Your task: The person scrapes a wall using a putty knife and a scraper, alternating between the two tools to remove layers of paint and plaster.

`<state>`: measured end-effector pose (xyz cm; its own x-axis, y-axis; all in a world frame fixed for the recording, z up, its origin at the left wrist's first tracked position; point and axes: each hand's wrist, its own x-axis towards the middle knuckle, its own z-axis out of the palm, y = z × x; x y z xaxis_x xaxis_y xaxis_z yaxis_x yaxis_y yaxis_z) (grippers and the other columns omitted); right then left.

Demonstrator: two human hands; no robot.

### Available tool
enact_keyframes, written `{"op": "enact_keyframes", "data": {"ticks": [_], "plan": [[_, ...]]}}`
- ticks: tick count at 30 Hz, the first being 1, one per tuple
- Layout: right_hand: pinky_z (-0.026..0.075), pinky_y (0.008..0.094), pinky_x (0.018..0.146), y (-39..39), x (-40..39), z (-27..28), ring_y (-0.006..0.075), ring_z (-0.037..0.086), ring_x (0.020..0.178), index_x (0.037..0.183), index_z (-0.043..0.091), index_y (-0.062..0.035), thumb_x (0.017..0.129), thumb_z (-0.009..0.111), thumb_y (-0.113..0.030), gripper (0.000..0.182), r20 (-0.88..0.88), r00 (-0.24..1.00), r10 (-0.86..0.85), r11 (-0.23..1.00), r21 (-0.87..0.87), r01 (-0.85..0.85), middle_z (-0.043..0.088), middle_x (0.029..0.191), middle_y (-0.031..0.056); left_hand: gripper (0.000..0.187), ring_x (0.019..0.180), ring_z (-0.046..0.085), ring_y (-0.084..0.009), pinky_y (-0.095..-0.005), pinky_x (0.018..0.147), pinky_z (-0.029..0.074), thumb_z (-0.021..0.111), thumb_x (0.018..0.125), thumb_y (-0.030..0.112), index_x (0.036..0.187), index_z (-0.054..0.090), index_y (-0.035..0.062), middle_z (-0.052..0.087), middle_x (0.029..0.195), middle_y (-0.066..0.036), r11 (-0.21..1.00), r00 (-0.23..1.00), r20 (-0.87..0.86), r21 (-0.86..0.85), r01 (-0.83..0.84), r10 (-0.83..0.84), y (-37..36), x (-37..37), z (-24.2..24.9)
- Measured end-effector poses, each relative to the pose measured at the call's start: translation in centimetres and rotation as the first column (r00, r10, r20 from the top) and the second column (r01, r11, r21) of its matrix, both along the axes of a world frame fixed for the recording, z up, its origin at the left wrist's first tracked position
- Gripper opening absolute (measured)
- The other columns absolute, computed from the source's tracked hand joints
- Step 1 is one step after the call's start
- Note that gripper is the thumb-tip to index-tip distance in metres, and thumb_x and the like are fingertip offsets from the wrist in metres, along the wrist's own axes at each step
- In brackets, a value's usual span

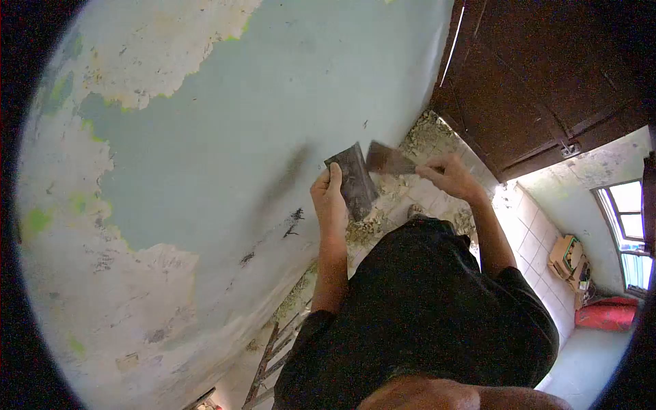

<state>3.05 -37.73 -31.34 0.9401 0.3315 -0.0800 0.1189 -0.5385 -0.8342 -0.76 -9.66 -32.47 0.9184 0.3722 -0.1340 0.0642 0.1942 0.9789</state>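
My left hand [330, 198] grips a dark, flat rectangular plate [357, 183] by its near edge, the thumb lying across its face. My right hand [451, 176] is closed on the handle of a wide-bladed scraper [388, 158]. The scraper's blade points left, its edge close beside the plate's upper right side. Both tools are in front of my body, near the wall [225, 150]. Pale blue-green paint covers the middle of this wall, with ragged whitish patches along the left and top.
Crumbled debris [430, 137] lies on the tiled floor along the wall's foot. A dark brown door [533, 82] fills the upper right. A ladder [263, 365] stands at the lower left. Far right are a cardboard box [566, 254], a red object [605, 314] and a window [627, 215].
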Motion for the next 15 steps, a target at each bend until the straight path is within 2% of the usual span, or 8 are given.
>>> {"op": "enact_keyframes", "data": {"ticks": [2, 3, 5, 7, 9, 10, 12, 15], "plan": [[0.038, 0.0361, 0.05, -2.0, 0.1, -1.1, 0.013, 0.045, 0.052, 0.082, 0.071, 0.0011, 0.092, 0.066, -0.041, 0.043, -0.021, 0.999, -0.046, 0.998, -0.039, 0.045, 0.054, 0.056, 0.005, 0.048, 0.059, 0.019, -0.0054, -0.0315, 0.054, 0.016, 0.059, 0.101, 0.031, 0.062, 0.036, 0.0135, 0.024, 0.062, 0.009, 0.998, 0.996, 0.083, -0.059, -0.014, 0.019, 0.0, 0.6, -1.9], [0.039, 0.0378, 0.051, -2.6, 0.2, -1.3, 0.0138, 0.045, 0.052, 0.083, 0.071, 0.0016, 0.092, 0.066, -0.04, 0.043, -0.031, 0.995, -0.09, 0.993, -0.076, 0.088, 0.054, 0.056, 0.0068, 0.048, 0.059, 0.019, -0.0054, -0.0315, 0.054, 0.016, 0.059, 0.101, 0.031, 0.062, 0.036, 0.0135, 0.024, 0.062, 0.009, 0.998, 0.997, 0.081, -0.063, -0.013, 0.018, -0.4, 0.6, -1.1], [0.038, 0.0376, 0.052, -2.6, -0.2, 0.3, 0.0141, 0.047, 0.053, 0.084, 0.072, 0.0013, 0.092, 0.066, -0.04, 0.042, -0.065, 0.994, -0.092, 0.991, -0.102, 0.085, 0.055, 0.056, 0.0074, 0.049, 0.06, 0.016, -0.0062, -0.0316, 0.056, 0.013, 0.058, 0.102, 0.032, 0.064, 0.032, 0.0144, 0.019, 0.065, 0.009, 0.99, 0.999, -0.008, 0.13, -0.05, 0.052, -1.1, 0.2, 1.4], [0.038, 0.0375, 0.052, -2.6, -0.9, 1.0, 0.0144, 0.048, 0.054, 0.085, 0.072, 0.001, 0.092, 0.066, -0.04, 0.042, -0.103, 0.99, -0.099, 0.989, -0.124, 0.086, 0.056, 0.057, 0.0079, 0.049, 0.06, 0.016, -0.0062, -0.0314, 0.055, 0.014, 0.057, 0.102, 0.032, 0.064, 0.032, 0.0145, 0.02, 0.065, 0.009, 0.993, 0.999, 0.009, 0.111, -0.034, 0.033, -0.8, 0.6, 0.1], [0.038, 0.0375, 0.052, -2.5, -1.3, 1.2, 0.0158, 0.051, 0.054, 0.087, 0.073, 0.0004, 0.093, 0.065, -0.04, 0.041, 0.05, 0.986, -0.162, 0.982, -0.088, 0.166, 0.057, 0.058, 0.0086, 0.049, 0.06, 0.017, -0.0062, -0.0312, 0.055, 0.015, 0.056, 0.102, 0.032, 0.064, 0.032, 0.0146, 0.021, 0.065, 0.008, 0.996, 0.999, 0.031, 0.093, -0.017, 0.014, -0.6, 1.0, -0.8], [0.038, 0.0375, 0.052, -2.5, -1.4, 1.3, 0.0158, 0.051, 0.054, 0.087, 0.073, 0.0004, 0.093, 0.065, -0.04, 0.041, 0.047, 0.986, -0.161, 0.982, -0.09, 0.165, 0.057, 0.058, 0.0086, 0.048, 0.06, 0.017, -0.0062, -0.0309, 0.054, 0.015, 0.055, 0.103, 0.033, 0.065, 0.032, 0.0142, 0.022, 0.065, 0.008, 0.997, 0.999, 0.04, 0.08, -0.011, 0.008, -0.7, 1.0, -1.1], [0.037, 0.0265, 0.049, -2.6, -1.4, 1.7, 0.0054, 0.046, 0.053, 0.089, 0.073, 0.0014, 0.096, 0.065, -0.032, 0.035, -0.089, 0.98, -0.179, 0.984, -0.034, 0.177, 0.052, 0.059, -0.0036, 0.047, 0.059, 0.018, -0.0062, -0.0307, 0.054, 0.016, 0.054, 0.103, 0.033, 0.066, 0.033, 0.0137, 0.022, 0.065, 0.008, 0.998, 0.999, 0.046, 0.065, -0.006, 0.003, -0.9, 1.0, -1.2], [0.037, 0.0262, 0.047, -2.3, -1.3, 1.8, 0.0053, 0.046, 0.052, 0.087, 0.071, 0.0004, 0.097, 0.064, -0.033, 0.035, 0.012, 0.986, -0.165, 0.985, -0.045, 0.166, 0.052, 0.058, -0.0026, 0.046, 0.059, 0.02, -0.006, -0.0309, 0.053, 0.018, 0.052, 0.104, 0.034, 0.067, 0.035, 0.0122, 0.024, 0.064, 0.007, 0.981, 0.999, 0.024, 0.187, -0.044, 0.041, -1.4, 1.1, -0.8]]}}
